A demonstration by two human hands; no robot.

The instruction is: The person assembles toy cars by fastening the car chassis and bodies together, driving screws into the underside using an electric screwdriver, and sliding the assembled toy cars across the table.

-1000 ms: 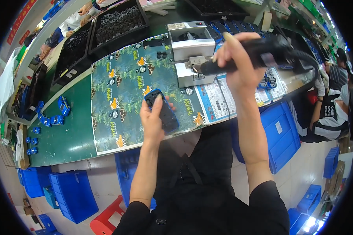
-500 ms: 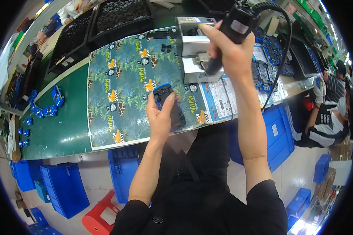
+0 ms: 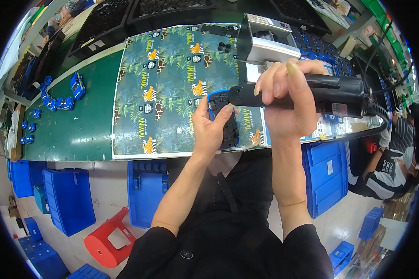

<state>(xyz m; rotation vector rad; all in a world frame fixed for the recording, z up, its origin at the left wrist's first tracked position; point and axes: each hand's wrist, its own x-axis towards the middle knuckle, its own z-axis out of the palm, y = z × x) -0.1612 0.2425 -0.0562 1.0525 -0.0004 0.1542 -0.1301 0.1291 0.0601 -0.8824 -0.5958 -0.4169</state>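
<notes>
Held in the left hand [image 3: 208, 131], with fingers closed around the sides and thumb laid over the black underside — a blue-and-black toy car [image 3: 230, 131], just above the printed sheet [image 3: 170, 121] near the front edge of the bench [image 3: 95, 125]. Gripped in the right hand [image 3: 297, 118], with fingers wrapped round the barrel — a black driver [image 3: 336, 90], nose at the car's far end, contact unclear. Could skid across the underside through a slanting tip, or twist the car loose through too light a left grip; could also pull off line through a snagged cord [image 3: 377, 110]. Beyond: a grey metal machine [image 3: 274, 52]
</notes>
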